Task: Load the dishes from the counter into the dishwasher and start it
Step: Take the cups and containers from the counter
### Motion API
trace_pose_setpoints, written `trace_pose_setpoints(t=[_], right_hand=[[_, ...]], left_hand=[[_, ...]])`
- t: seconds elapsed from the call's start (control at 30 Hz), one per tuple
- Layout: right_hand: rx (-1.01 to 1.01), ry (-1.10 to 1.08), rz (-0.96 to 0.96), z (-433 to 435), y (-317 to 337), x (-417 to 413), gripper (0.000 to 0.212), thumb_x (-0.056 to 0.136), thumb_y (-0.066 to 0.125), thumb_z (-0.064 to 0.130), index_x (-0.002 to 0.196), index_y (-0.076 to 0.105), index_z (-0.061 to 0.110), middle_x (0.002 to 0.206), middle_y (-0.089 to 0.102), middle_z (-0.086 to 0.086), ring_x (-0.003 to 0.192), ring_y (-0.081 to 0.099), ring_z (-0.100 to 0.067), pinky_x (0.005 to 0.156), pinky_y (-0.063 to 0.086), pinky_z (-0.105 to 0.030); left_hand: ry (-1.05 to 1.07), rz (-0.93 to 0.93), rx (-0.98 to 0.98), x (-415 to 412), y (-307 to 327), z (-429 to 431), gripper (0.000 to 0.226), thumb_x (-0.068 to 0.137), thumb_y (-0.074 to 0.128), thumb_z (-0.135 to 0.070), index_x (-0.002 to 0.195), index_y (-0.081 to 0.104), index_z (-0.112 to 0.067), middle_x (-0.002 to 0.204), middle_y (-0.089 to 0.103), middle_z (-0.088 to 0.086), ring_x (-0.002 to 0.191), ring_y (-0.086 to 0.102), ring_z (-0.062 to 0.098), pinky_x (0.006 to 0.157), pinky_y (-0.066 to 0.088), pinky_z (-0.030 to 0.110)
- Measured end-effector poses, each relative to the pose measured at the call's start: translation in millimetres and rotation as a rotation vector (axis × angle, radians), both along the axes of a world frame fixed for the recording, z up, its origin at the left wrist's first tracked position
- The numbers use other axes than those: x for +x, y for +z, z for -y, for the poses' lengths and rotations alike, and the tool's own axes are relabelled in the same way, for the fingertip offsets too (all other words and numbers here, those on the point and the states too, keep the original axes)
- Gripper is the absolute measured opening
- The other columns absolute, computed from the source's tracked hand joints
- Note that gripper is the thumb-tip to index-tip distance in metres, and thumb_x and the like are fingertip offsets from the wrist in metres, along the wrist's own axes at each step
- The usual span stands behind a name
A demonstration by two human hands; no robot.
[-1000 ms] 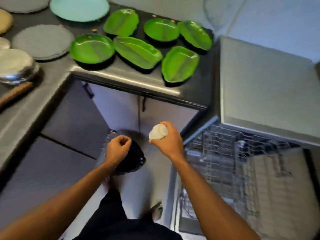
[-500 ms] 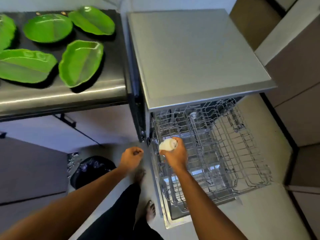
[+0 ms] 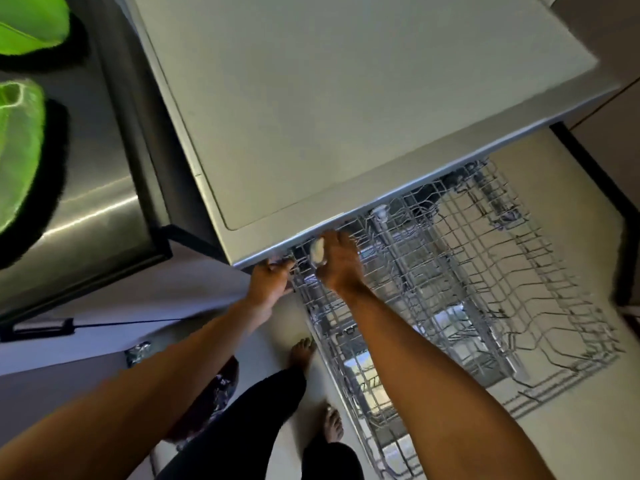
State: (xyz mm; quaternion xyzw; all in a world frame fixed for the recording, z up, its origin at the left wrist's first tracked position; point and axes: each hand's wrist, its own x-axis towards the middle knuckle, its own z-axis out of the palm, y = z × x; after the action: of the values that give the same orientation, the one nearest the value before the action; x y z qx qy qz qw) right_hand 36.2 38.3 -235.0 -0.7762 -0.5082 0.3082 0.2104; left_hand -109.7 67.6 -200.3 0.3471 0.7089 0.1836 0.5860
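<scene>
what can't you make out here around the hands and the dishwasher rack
All in the head view:
- white object: mostly covered by the right hand, too small to identify.
- left hand: fingertips lie at the rack corner under the dishwasher top; whether it has a grip on anything is unclear.
- rack's rear: hidden beneath that top.
- green plates: cut off by the left edge.

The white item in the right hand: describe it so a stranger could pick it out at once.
Find the grey dishwasher with its wire rack pulled out. At the rack's corner nearest the counter, under the dishwasher's front edge, the right hand grips the white item. It is the only pale, solid lump among thin grey wires.
</scene>
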Motion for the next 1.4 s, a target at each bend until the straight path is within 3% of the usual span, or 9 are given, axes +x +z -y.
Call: trace_pose_setpoints(t=[0.17,0.3,0.53,0.73,0.87,0.97,1.17,1.3,1.4], right_hand=[[-0.023,0.166,0.161,-28.8,-31.8,-15.6,0.077,0.077,0.081,0.024,0.144,0.044,0.017,0.149,0.041,-0.016,0.139,0.033,-0.039,0.112,0.04,-0.05],[0.032,0.175,0.176,-32.9,-43.9,-21.6,0.076,0.072,0.085,0.021,0.139,0.049,0.017,0.141,0.047,-0.012,0.133,0.038,-0.036,0.107,0.045,-0.048],[0.028,0.169,0.084,-21.0,-31.1,-17.2,0.094,0.068,0.086,0.011,0.145,0.036,0.028,0.149,0.04,-0.006,0.137,0.036,-0.033,0.109,0.043,-0.046],[-0.021,-0.263,-0.08,12.2,12.2,-20.9,0.049,0.074,0.082,0.028,0.121,0.066,0.026,0.125,0.064,-0.002,0.114,0.059,-0.024,0.084,0.053,-0.035],[-0.187,-0.328,-0.192,43.6,45.9,-25.2,0.027,0.08,0.069,0.035,0.106,0.069,0.032,0.109,0.074,0.001,0.102,0.068,-0.026,0.086,0.056,-0.038],[-0.194,-0.337,-0.173,64.7,76.0,-29.3,0.015,0.084,0.067,0.034,0.098,0.07,0.029,0.107,0.073,0.0,0.099,0.067,-0.027,0.085,0.056,-0.037],[-0.126,-0.116,-0.02,93.3,149.4,-62.1,0.012,0.088,0.054,0.026,0.082,0.064,0.022,0.1,0.072,-0.012,0.094,0.065,-0.037,0.076,0.05,-0.032],[-0.093,0.108,0.043,107.1,183.5,-117.5,0.012,0.087,0.06,0.024,0.09,0.07,0.021,0.101,0.073,-0.009,0.1,0.066,-0.034,0.077,0.048,-0.032],[-0.081,0.291,0.084,112.5,195.5,-172.6,0.01,0.085,0.061,0.028,0.088,0.069,0.025,0.098,0.075,-0.004,0.099,0.067,-0.033,0.08,0.053,-0.035]], left_hand=[[0.026,0.054,0.105,1.0,-11.4,-1.7,0.006,0.095,0.063,-0.017,0.091,0.059,-0.02,0.088,0.068,0.002,0.082,0.069,0.018,0.056,0.053,0.023],[-0.018,0.082,0.201,0.7,-17.3,4.2,0.008,0.097,0.059,-0.014,0.092,0.059,-0.021,0.083,0.068,-0.002,0.064,0.066,0.006,0.049,0.05,0.017],[-0.032,0.124,0.196,-2.8,-9.6,7.0,0.012,0.095,0.061,-0.018,0.105,0.062,-0.011,0.085,0.069,-0.001,0.067,0.064,0.011,0.062,0.052,0.025],[0.012,0.178,0.083,-2.5,10.9,10.9,0.003,0.095,0.063,-0.017,0.096,0.062,-0.02,0.081,0.065,0.0,0.065,0.058,0.013,0.063,0.048,0.025],[-0.028,0.232,-0.036,-26.5,35.8,16.0,0.02,0.104,0.041,-0.013,0.098,0.059,-0.018,0.086,0.062,0.003,0.057,0.061,0.011,0.048,0.047,0.016],[0.008,0.306,-0.105,-54.2,67.3,26.3,0.029,0.097,0.039,-0.009,0.084,0.064,-0.011,0.071,0.061,0.006,0.044,0.061,0.009,0.043,0.043,0.012],[-0.081,0.02,0.304,-121.5,117.5,81.7,0.021,0.093,0.055,0.001,0.08,0.063,-0.013,0.059,0.063,-0.001,0.049,0.057,0.012,0.039,0.038,0.015],[-0.015,-0.072,0.393,-203.1,145.8,121.3,0.024,0.09,0.055,0.001,0.081,0.065,-0.019,0.055,0.065,-0.01,0.05,0.057,0.003,0.044,0.04,0.016],[0.057,-0.162,0.426,-269.5,162.2,156.1,0.018,0.086,0.054,-0.005,0.086,0.067,-0.019,0.067,0.068,-0.001,0.061,0.062,0.013,0.055,0.048,0.023]])
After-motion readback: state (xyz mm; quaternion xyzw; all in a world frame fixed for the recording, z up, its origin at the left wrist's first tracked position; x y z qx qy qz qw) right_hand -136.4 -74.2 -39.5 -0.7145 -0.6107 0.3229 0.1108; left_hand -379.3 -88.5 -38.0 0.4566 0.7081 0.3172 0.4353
